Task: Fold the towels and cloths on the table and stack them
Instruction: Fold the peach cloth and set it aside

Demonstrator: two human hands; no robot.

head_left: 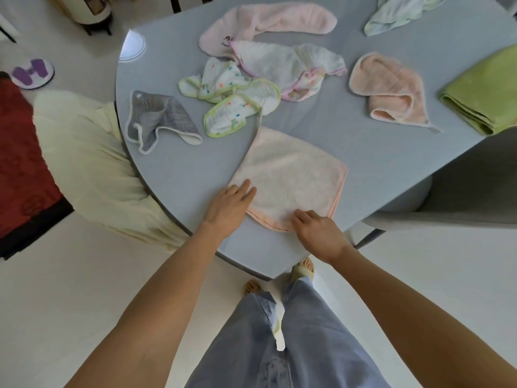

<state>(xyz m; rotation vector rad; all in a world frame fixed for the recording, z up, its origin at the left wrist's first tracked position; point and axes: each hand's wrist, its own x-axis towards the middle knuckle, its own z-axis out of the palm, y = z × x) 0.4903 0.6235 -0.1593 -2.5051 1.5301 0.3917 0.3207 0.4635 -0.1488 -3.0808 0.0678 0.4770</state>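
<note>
Your arms (156,289) are bare to past the elbow. You wear loose blue-grey trousers (279,345) with a pale drawstring (279,336). Open-toed slippers (303,269) cover your feet.

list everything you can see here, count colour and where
pale pink towel: 1, laid flat at near table edge, under both hands
grey cloth: 1, crumpled, left side
white cloths with green trim: 2, centre
white cloth with pink trim: 1, centre back
long pink towel: 1, far side
peach cloth: 1, right
green towel: 1, folded, far right
pale mint cloth: 1, far right corner
table: 1, grey
left hand: flat on the towel's left edge
right hand: pinching its near edge
</note>
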